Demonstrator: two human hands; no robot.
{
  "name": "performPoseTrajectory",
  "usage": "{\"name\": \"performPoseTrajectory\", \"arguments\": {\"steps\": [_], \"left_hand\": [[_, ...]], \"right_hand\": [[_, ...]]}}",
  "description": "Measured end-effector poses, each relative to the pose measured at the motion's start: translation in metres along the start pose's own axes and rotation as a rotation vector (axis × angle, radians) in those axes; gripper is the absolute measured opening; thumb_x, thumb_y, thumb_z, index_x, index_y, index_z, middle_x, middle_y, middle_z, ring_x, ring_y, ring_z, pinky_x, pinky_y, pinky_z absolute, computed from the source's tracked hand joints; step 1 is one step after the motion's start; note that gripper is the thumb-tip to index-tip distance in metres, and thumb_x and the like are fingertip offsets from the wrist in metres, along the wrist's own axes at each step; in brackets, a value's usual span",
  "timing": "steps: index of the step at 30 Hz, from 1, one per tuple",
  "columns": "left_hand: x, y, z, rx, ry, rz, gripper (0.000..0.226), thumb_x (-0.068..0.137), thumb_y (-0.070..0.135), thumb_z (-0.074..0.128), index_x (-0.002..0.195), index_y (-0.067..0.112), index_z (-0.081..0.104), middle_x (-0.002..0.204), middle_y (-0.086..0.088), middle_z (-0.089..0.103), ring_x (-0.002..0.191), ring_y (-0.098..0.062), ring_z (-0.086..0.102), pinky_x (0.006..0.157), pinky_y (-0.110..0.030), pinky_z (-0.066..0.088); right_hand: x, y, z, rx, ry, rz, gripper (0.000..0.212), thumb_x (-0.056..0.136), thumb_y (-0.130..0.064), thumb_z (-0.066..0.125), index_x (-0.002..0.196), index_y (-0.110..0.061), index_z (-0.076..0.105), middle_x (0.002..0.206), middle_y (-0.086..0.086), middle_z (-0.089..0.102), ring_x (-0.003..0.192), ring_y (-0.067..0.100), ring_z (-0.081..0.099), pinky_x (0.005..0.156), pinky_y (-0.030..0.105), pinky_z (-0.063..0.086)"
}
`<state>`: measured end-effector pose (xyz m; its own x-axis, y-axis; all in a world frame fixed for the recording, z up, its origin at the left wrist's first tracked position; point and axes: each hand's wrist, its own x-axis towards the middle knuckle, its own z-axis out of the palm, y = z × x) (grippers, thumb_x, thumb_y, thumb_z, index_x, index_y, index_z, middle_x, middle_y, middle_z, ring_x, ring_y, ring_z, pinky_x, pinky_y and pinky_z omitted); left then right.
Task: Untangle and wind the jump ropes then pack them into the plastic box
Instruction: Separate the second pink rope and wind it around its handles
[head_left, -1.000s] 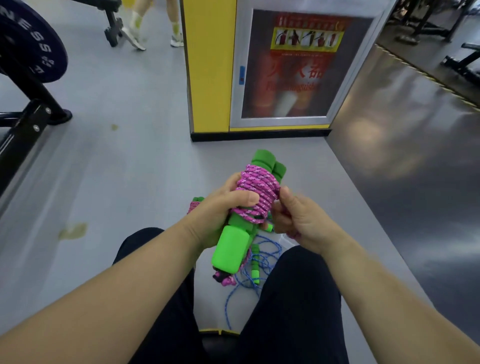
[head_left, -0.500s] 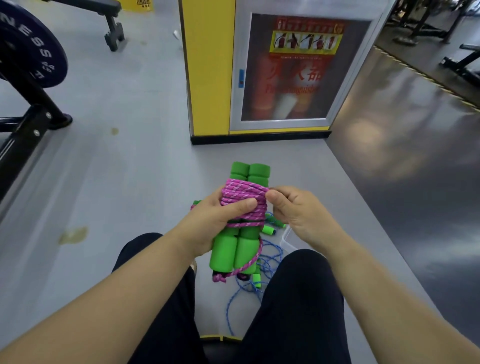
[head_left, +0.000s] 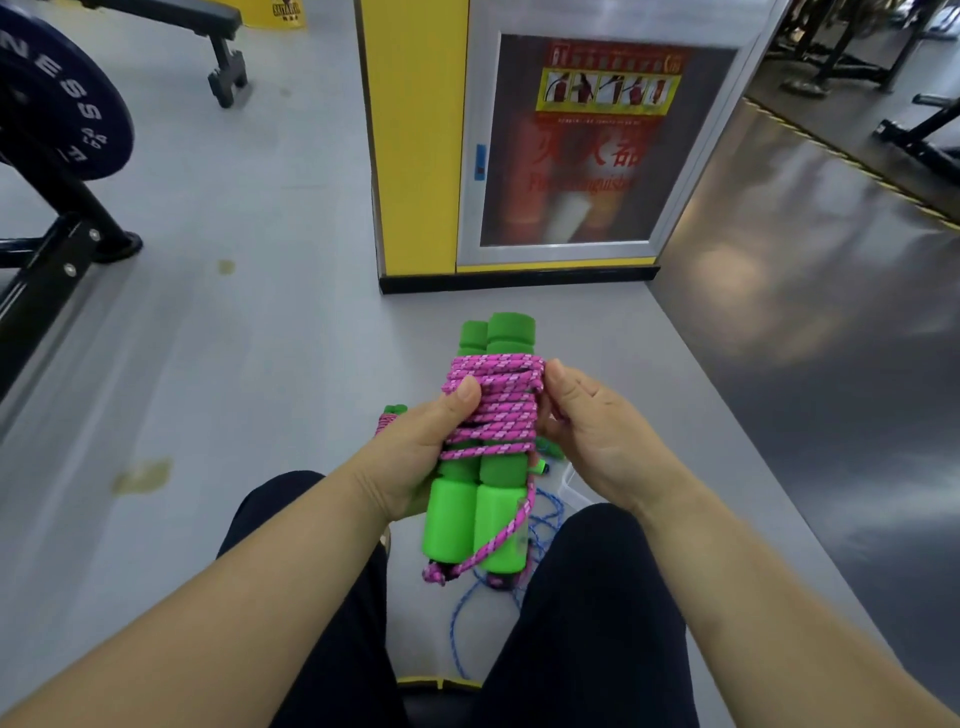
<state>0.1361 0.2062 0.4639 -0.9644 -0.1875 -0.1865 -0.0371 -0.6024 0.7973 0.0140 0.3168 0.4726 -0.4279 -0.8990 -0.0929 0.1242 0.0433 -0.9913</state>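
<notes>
The left hand (head_left: 415, 457) is wrapped around the 2 green handles (head_left: 480, 499), thumb pressed on the pink rope (head_left: 493, 410) wound about them. The right hand (head_left: 592, 441) pinches the coil's right edge, fingers curled. The bundle sits above the knees; a blue rope (head_left: 545, 525) lies on the floor (head_left: 260, 364) below.

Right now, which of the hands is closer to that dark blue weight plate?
Left. The left hand grips the green handles on the side facing the weight plate, up at far left; the right hand pinches the pink rope on the bundle's other side, farther away.
</notes>
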Motion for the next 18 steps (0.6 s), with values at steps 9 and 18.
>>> {"name": "performPoseTrajectory", "arguments": {"steps": [9,18], "left_hand": [[0.024,-0.005,0.011,0.574,0.622,0.08,0.043,0.084,0.057,0.053,0.11,0.023,0.056,0.101,0.002,0.068,0.091,-0.014,0.065,0.082,-0.034,0.053],[0.017,-0.006,0.014,0.645,0.531,0.187,0.052,0.096,0.05,0.031,0.144,0.032,0.025,0.115,0.006,0.059,0.101,-0.012,0.059,0.085,-0.026,0.046]], "right_hand": [[0.005,0.007,0.035,-0.359,0.468,-0.135,0.039,0.097,-0.03,0.045,0.059,-0.02,0.045,0.069,0.001,0.05,0.064,0.007,0.047,0.065,0.022,0.042],[0.004,0.008,0.026,0.037,0.426,-0.03,0.05,0.098,-0.033,0.042,0.049,-0.022,0.051,0.066,0.0,0.057,0.073,0.018,0.054,0.075,0.043,0.051]]}}
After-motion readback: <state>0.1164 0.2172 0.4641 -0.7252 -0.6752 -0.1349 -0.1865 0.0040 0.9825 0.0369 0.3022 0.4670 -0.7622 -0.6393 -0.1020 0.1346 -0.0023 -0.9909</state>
